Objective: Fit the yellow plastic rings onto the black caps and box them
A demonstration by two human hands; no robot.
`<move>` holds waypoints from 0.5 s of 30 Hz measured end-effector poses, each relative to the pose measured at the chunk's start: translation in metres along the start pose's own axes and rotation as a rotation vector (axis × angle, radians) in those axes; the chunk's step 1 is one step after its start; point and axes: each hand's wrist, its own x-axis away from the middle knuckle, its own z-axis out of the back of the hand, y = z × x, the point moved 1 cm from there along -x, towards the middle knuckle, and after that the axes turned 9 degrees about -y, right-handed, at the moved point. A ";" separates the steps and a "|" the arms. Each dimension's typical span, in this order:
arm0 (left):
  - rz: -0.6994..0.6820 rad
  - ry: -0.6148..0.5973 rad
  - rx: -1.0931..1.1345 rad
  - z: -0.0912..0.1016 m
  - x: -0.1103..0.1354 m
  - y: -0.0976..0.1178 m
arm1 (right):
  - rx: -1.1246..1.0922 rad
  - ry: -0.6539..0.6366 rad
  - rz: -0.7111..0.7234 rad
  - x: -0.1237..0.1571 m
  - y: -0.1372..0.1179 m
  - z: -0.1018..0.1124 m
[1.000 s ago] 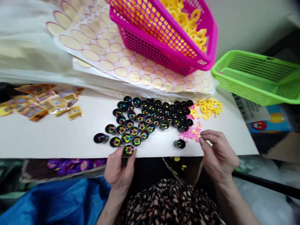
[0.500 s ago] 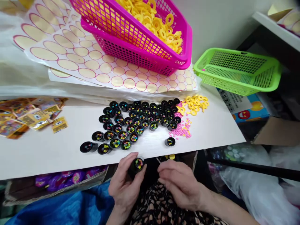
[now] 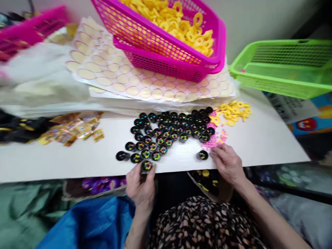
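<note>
My left hand has its thumb and fingers around a small black cup with bright coloured beads inside, at the front edge of the table. Just beyond it stand several similar black cups in a dense cluster, most with coloured beads in them. My right hand is at the right, fingers drawn together beside a lone black cup. Anything between those fingertips is too small to make out. Small pink beads lie scattered just past the right hand, with yellow rings behind them.
Pink baskets, the upper one with yellow rings, stand at the back on sheets of round stickers. A green basket is at the right. Shiny orange packets lie left. Below the table edge are boxes with purple items and black-and-yellow pieces.
My left hand has brought the cup up from below the table edge to the cluster's front. My right hand has moved right and forward to the pink beads. The view has shifted left.
</note>
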 end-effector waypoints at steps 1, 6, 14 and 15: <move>-0.003 -0.008 -0.001 0.000 0.000 0.000 | 0.017 0.008 0.015 0.001 0.002 -0.004; -0.039 -0.015 0.028 0.002 0.005 0.003 | 0.070 0.044 0.111 0.000 0.007 -0.012; -0.217 -0.128 0.242 0.009 0.015 0.028 | -0.213 0.223 0.149 0.015 -0.046 0.024; -0.245 -0.175 0.277 0.012 0.014 0.037 | -0.391 0.130 0.178 0.019 -0.061 0.028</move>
